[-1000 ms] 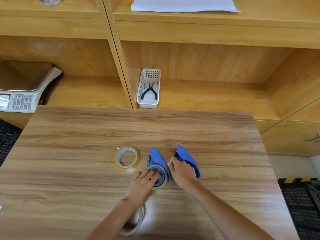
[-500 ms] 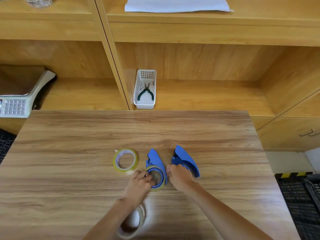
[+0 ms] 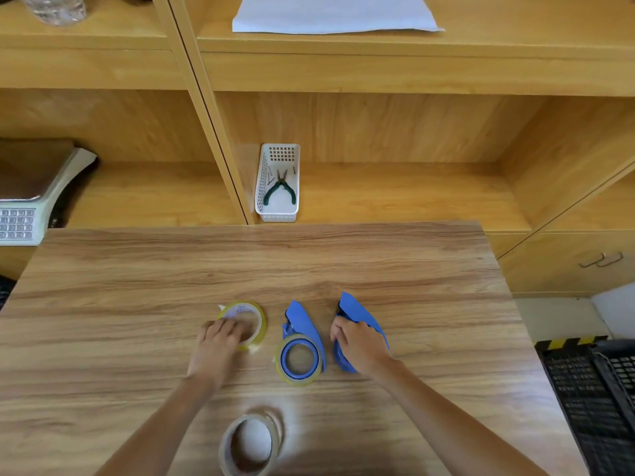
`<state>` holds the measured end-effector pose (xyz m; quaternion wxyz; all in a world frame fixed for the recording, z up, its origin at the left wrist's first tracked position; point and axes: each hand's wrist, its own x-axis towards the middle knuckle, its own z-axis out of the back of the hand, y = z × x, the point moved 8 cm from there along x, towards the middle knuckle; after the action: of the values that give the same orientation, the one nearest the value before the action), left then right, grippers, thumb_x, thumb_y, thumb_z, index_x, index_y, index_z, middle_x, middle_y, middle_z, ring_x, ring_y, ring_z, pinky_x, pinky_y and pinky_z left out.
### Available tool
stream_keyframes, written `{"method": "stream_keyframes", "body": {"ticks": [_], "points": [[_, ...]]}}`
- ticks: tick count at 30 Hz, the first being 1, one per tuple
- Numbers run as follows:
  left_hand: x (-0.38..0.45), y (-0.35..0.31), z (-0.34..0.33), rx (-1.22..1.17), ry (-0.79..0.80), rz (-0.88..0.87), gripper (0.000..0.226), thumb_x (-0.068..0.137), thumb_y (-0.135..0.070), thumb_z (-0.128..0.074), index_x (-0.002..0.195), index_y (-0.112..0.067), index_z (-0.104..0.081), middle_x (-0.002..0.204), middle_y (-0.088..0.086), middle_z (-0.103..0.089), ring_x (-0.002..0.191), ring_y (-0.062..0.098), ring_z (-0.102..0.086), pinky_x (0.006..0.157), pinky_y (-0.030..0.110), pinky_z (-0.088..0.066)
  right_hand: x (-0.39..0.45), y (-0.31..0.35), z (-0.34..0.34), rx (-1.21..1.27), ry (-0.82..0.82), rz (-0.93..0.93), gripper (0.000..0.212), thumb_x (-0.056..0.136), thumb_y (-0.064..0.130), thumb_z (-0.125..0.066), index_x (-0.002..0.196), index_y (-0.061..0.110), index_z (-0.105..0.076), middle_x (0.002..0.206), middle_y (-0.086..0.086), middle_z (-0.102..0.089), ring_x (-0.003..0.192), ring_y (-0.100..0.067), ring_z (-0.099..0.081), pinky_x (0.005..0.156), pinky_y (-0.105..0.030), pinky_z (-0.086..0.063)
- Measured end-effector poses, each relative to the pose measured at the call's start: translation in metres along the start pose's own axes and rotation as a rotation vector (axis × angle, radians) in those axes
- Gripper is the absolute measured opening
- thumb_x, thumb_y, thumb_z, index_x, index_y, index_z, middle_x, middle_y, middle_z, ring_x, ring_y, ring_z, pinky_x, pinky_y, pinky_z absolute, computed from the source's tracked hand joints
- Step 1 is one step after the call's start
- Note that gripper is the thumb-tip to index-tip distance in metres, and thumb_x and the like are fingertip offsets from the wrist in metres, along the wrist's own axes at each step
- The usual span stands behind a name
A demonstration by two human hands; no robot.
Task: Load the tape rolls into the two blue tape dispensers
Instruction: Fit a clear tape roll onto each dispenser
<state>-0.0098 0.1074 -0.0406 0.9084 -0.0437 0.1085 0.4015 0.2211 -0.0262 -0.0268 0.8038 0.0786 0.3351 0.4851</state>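
Observation:
Two blue tape dispensers lie on the wooden table [image 3: 137, 304]. The left dispenser [image 3: 300, 321] carries a yellowish tape roll [image 3: 299, 359] around its blue hub. My right hand [image 3: 357, 345] covers and grips the right dispenser [image 3: 357, 310]. My left hand [image 3: 220, 341] rests on a second yellow tape roll [image 3: 249, 317] to the left, fingers over its near rim. A clear, pale tape roll [image 3: 251, 444] stands near the table's front edge between my forearms.
Behind the table, a wooden shelf holds a white basket [image 3: 263, 187] with green-handled pliers [image 3: 280, 190]. A weighing scale [image 3: 31, 201] sits at far left. White paper [image 3: 330, 12] lies on the upper shelf. A black crate [image 3: 591, 389] stands right of the table.
My left hand left the loaded dispenser and moved left onto the loose yellow roll. My right hand shifted right onto the second dispenser. The camera tilted slightly.

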Motion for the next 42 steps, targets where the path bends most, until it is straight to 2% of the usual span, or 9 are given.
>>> {"method": "stream_keyframes", "body": {"ticks": [4, 10, 14, 17, 20, 25, 29, 33, 42], "points": [[0.0, 0.008, -0.009, 0.009, 0.061, 0.019, 0.071, 0.028, 0.006, -0.091, 0.087, -0.03, -0.077, 0.078, -0.007, -0.074, 0.08, 0.025, -0.072, 0.087, 0.038, -0.031, -0.003, 0.0, 0.002, 0.032, -0.014, 0.013, 0.028, 0.102, 0.023, -0.032, 0.087, 0.029, -0.055, 0.086, 0.003, -0.07, 0.071, -0.019, -0.066, 0.071, -0.045, -0.055], [-0.014, -0.015, 0.018, 0.028, -0.071, -0.061, 0.061, 0.036, -0.005, -0.091, 0.092, -0.023, -0.073, 0.081, -0.005, -0.071, 0.076, 0.022, -0.072, 0.092, 0.041, -0.034, -0.005, 0.008, 0.002, 0.239, 0.017, 0.031, 0.028, 0.102, 0.024, -0.035, 0.086, 0.027, -0.057, 0.066, 0.004, -0.065, 0.055, -0.011, -0.06, 0.067, -0.044, -0.057], [-0.024, -0.046, 0.058, -0.04, -0.287, -0.181, 0.036, 0.061, -0.016, -0.078, 0.096, -0.022, -0.07, 0.084, -0.005, -0.067, 0.079, 0.021, -0.067, 0.094, 0.036, -0.036, -0.003, 0.031, 0.023, 0.36, -0.048, 0.103, 0.02, 0.103, 0.036, -0.038, 0.106, 0.026, -0.056, 0.071, 0.007, -0.065, 0.057, -0.007, -0.057, 0.069, -0.04, -0.054], [-0.027, -0.086, 0.087, -0.093, -0.424, -0.326, 0.022, 0.081, -0.027, -0.055, 0.097, -0.02, -0.068, 0.085, -0.005, -0.066, 0.081, 0.02, -0.063, 0.091, 0.03, -0.039, -0.006, 0.043, 0.042, 0.337, -0.101, 0.142, 0.032, 0.097, 0.054, -0.042, 0.122, 0.036, -0.048, 0.076, 0.011, -0.063, 0.068, -0.008, -0.061, 0.069, -0.035, -0.051], [-0.023, -0.129, 0.1, -0.063, -0.434, -0.432, 0.013, 0.08, -0.024, -0.063, 0.091, -0.019, -0.066, 0.081, -0.003, -0.063, 0.079, 0.021, -0.061, 0.081, 0.029, -0.041, -0.015, 0.041, 0.062, 0.197, -0.184, 0.151, 0.04, 0.091, 0.063, -0.044, 0.123, 0.04, -0.043, 0.071, 0.012, -0.057, 0.08, -0.021, -0.064, 0.07, -0.036, -0.048], [-0.018, -0.182, 0.104, -0.062, -0.409, -0.513, 0.011, 0.078, -0.027, -0.064, 0.088, -0.021, -0.065, 0.079, -0.004, -0.061, 0.081, 0.019, -0.056, 0.074, 0.029, -0.038, -0.025, 0.002, 0.077, -0.088, -0.251, 0.04, 0.041, 0.099, 0.044, -0.043, 0.137, 0.03, -0.042, 0.107, -0.014, -0.071, 0.104, -0.039, -0.065, 0.079, -0.042, -0.049], [-0.016, -0.217, 0.079, -0.067, -0.203, -0.538, 0.03, 0.06, -0.026, -0.075, 0.09, -0.028, -0.072, 0.075, -0.011, -0.065, 0.073, 0.014, -0.064, 0.065, 0.025, -0.052, -0.029, -0.035, 0.067, -0.27, -0.165, -0.042, 0.045, 0.1, 0.046, -0.038, 0.143, 0.031, -0.039, 0.119, -0.017, -0.067, 0.111, -0.038, -0.062, 0.088, -0.042, -0.048], [-0.023, -0.232, 0.05, -0.066, -0.047, -0.528, 0.066, 0.029, -0.017, -0.09, 0.092, -0.027, -0.073, 0.075, -0.011, -0.066, 0.069, 0.011, -0.066, 0.06, 0.019, -0.053, -0.036, -0.05, 0.049, -0.317, -0.109, -0.03, 0.041, 0.102, 0.048, -0.034, 0.138, 0.031, -0.04, 0.118, -0.016, -0.066, 0.109, -0.038, -0.062, 0.085, -0.041, -0.047], [-0.018, -0.237, 0.033, -0.089, 0.029, -0.493, 0.07, 0.023, -0.013, -0.086, 0.09, -0.028, -0.075, 0.074, -0.013, -0.066, 0.069, 0.009, -0.065, 0.058, 0.02, -0.053, -0.03, -0.057, 0.038, -0.257, -0.11, -0.018, 0.041, 0.103, 0.049, -0.032, 0.142, 0.041, -0.03, 0.105, -0.013, -0.07, 0.095, -0.038, -0.065, 0.074, -0.04, -0.048]]}}
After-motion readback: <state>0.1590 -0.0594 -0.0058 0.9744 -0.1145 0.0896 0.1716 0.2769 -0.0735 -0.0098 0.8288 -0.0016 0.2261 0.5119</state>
